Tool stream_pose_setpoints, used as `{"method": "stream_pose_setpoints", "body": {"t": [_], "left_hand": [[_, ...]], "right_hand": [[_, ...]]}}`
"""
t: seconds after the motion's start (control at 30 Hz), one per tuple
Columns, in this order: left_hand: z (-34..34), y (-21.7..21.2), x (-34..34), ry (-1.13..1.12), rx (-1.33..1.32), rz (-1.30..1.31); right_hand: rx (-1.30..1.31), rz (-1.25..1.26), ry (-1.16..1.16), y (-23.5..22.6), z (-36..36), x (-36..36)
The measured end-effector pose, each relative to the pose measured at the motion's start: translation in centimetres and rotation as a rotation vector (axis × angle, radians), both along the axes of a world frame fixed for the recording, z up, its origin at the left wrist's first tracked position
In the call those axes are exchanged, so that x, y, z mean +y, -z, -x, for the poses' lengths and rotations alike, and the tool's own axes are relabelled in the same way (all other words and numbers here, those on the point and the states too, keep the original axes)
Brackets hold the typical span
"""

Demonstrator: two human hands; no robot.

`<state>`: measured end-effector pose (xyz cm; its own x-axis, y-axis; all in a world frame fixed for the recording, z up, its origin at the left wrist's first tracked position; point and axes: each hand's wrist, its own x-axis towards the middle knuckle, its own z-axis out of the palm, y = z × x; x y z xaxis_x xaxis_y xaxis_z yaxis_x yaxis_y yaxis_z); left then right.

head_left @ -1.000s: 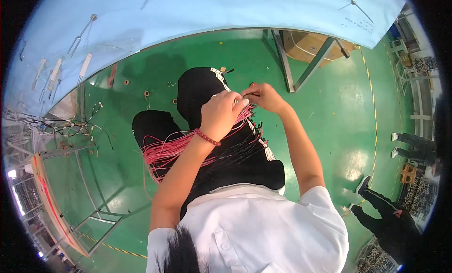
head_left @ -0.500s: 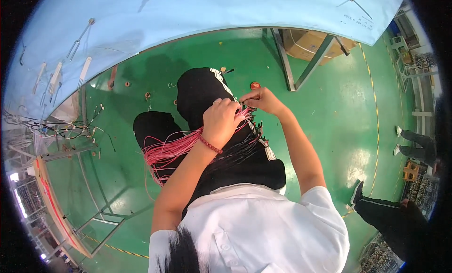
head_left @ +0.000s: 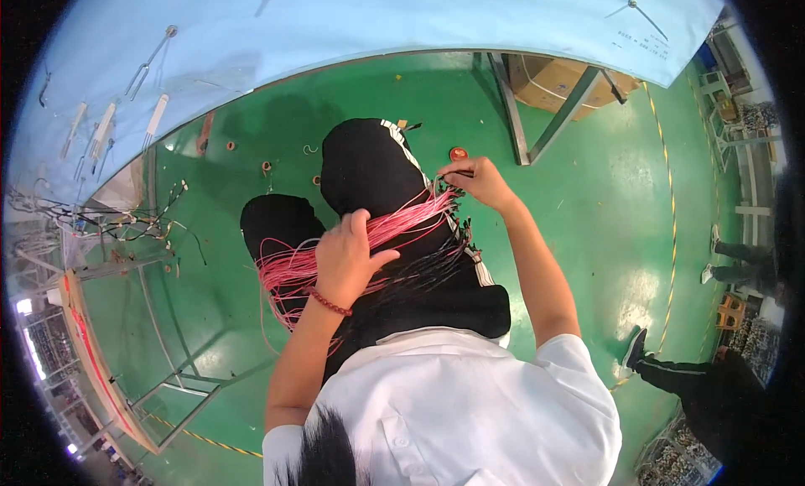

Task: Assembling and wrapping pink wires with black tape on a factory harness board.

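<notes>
A bundle of thin pink wires [head_left: 394, 224] lies across my black-trousered lap, with small dark connectors [head_left: 466, 228] at its right end. Beside it, nearer my body, runs a bundle of black wires [head_left: 423, 266]. My left hand [head_left: 345, 255] rests over the pink bundle, thumb spread away from the fingers, gripping nothing that I can see. At the right end of the bundle, my right hand [head_left: 476, 182] pinches a thin wire with a dark end [head_left: 455, 174]; its fingertips partly hide the piece.
Ahead stands a board covered in pale blue sheet [head_left: 377, 25], with metal legs [head_left: 510, 109] and a cardboard box [head_left: 558, 88] beneath. A wire harness [head_left: 142, 222] hangs at the left by a metal frame [head_left: 180, 385]. A red roll [head_left: 458, 154] lies on the green floor. People's legs [head_left: 671, 373] show at right.
My left hand has moved left and toward my body, away from the right end of the wires, and its thumb has opened. My right hand stays near the wire ends, still pinching.
</notes>
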<state>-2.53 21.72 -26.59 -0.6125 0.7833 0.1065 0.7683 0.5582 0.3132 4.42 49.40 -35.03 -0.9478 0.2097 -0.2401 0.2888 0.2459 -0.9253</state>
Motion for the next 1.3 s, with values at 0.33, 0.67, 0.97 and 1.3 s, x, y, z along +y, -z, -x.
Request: {"method": "stream_pose_setpoints", "body": {"t": [0.33,0.67,0.97,1.3], "left_hand": [[-2.6,1.7,2.7,0.113,-0.202,0.114],[2.2,-5.3,3.4,0.163,-0.202,-0.448],[3.3,-7.0,7.6,0.16,-1.263,-0.875],[6.2,-11.2,4.8,0.104,-1.162,-0.884]], "right_hand": [[0.144,-0.538,0.098,-3.2,-1.1,0.5],[0.174,-0.032,0.195,-11.5,-1.4,-0.6],[0.577,-0.591,-0.028,-20.8,1.4,-4.8],[0.542,0.172,-0.006,-21.9,5.8,-6.2]]}}
